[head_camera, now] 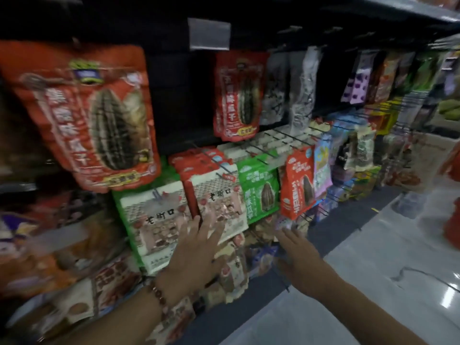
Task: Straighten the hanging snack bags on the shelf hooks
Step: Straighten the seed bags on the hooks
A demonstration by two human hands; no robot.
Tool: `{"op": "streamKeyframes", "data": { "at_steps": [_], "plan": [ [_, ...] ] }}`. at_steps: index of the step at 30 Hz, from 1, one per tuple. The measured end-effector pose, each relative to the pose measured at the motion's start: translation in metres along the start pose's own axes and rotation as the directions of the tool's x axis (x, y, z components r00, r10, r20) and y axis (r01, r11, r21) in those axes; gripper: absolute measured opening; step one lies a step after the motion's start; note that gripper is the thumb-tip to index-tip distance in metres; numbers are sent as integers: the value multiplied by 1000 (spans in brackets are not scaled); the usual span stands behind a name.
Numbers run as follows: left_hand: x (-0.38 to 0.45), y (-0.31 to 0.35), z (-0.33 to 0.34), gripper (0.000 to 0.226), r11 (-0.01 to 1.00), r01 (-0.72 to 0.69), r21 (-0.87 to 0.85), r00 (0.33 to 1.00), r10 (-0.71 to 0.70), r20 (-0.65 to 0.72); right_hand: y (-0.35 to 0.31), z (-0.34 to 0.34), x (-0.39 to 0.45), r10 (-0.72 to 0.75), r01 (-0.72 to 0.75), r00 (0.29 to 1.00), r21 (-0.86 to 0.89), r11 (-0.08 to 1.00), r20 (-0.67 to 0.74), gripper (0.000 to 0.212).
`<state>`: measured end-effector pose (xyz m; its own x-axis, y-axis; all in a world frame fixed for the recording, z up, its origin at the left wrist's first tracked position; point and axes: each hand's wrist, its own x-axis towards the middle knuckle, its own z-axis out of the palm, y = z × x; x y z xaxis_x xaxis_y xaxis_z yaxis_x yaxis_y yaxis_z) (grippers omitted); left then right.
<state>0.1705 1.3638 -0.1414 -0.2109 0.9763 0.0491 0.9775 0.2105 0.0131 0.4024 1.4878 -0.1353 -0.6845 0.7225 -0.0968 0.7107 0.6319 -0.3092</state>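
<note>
Snack bags hang in rows on black wire hooks [286,138] along a dark shelf wall. A large red sunflower-seed bag [94,115] hangs tilted at upper left, and a smaller red one [237,95] hangs further right. Lower down hang white-and-red patterned bags [219,202], a white bag edged in green [154,220], a green bag [261,192] and a red-orange bag [297,183] turned sideways. My left hand [196,247], fingers spread, lies flat against the white patterned bags. My right hand [298,255] is open just below the red-orange bag, holding nothing. The picture is blurred.
More bags fill the lower rows [74,282] and the far right of the shelf [361,78]. Several bare hooks jut out into the aisle above the green bag. A shiny tiled floor [373,282] runs along the right. A price tag holder [209,33] hangs at the top.
</note>
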Motion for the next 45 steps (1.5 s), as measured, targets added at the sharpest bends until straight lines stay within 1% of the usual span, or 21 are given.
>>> {"op": "streamKeyframes", "data": {
  "at_steps": [2, 4, 7, 10, 12, 14, 16, 19, 21, 24, 27, 28, 29, 32, 33, 36, 38, 40, 42, 43, 45],
  "plan": [
    [-10, -28, -1, 76, 994, 111, -8, 994, -111, -18, -24, 5, 31, -109, 108, 994, 16, 994, 21, 69],
    [-22, -48, -4, 73, 978, 210, 19, 976, -208, -65, -52, 9, 55, -212, 211, 974, 22, 977, 76, 67],
    [-43, -72, 6, 71, 938, 343, 39, 939, -343, -20, -87, 15, 82, -351, 350, 931, 34, 936, 103, 71],
    [-58, -91, 12, 74, 893, 449, 34, 893, -449, 7, -115, 15, 105, -422, 411, 900, 110, 905, 110, 70],
    [-61, -97, 9, 74, 858, 513, -6, 858, -513, 26, -127, 12, 123, -465, 456, 882, 111, 883, 76, 69],
    [-56, -98, 2, 76, 840, 543, -10, 839, -542, 46, -135, 7, 139, -519, 515, 854, 91, 852, 23, 68],
    [-43, -98, -5, 74, 834, 550, -32, 835, -550, 3, -141, 2, 156, -550, 548, 835, 76, 833, 0, 73],
    [-17, -102, -16, 72, 816, 577, -47, 815, -578, -30, -150, -6, 180, -586, 584, 810, 63, 809, 17, 81],
    [1, -107, -21, 76, 800, 598, -40, 799, -600, -40, -156, -9, 197, -613, 612, 790, 42, 790, 13, 84],
    [23, -117, -24, 79, 801, 598, -28, 793, -596, -125, -166, -12, 217, -653, 653, 757, 23, 757, 1, 83],
    [31, -128, -23, 92, 784, 620, -34, 779, -620, -90, -173, -11, 230, -671, 671, 741, 17, 741, -4, 77],
    [32, -130, -24, 92, 785, 619, -34, 779, -619, -100, -175, -10, 234, -674, 674, 739, 1, 739, -16, 72],
    [32, -131, -25, 86, 789, 613, -40, 778, -612, -139, -177, -9, 238, -678, 678, 735, -12, 735, -23, 63],
    [31, -131, -26, 51, 814, 571, -105, 765, -574, -292, -182, -5, 242, -669, 670, 742, 15, 742, -37, 28],
    [28, -132, -24, 44, 826, 546, -142, 760, -560, -331, -182, -4, 241, -662, 664, 748, 29, 748, -47, 23],
    [19, -132, -16, 33, 834, 500, -233, 728, -550, -409, -176, -2, 231, -642, 645, 764, 81, 759, -63, 21],
    [10, -125, -12, 26, 825, 452, -340, 713, -563, -418, -167, -1, 218, -625, 630, 775, 189, 753, -95, 21],
    [-3, -114, -10, 3, 800, 387, -458, 706, -576, -411, -158, 0, 202, -597, 613, 788, 265, 744, -150, 21],
    [-17, -101, -7, 13, 756, 353, -551, 715, -598, -362, -150, 5, 183, -568, 589, 807, 281, 757, -162, 21],
    [-23, -95, -4, 14, 717, 334, -611, 724, -611, -321, -147, 8, 173, -553, 570, 819, 315, 759, -151, 20],
    [-34, -84, 1, 7, 589, 296, -752, 718, -657, -232, -141, 16, 156, -526, 513, 844, 434, 740, -102, 14]
  ]
}}
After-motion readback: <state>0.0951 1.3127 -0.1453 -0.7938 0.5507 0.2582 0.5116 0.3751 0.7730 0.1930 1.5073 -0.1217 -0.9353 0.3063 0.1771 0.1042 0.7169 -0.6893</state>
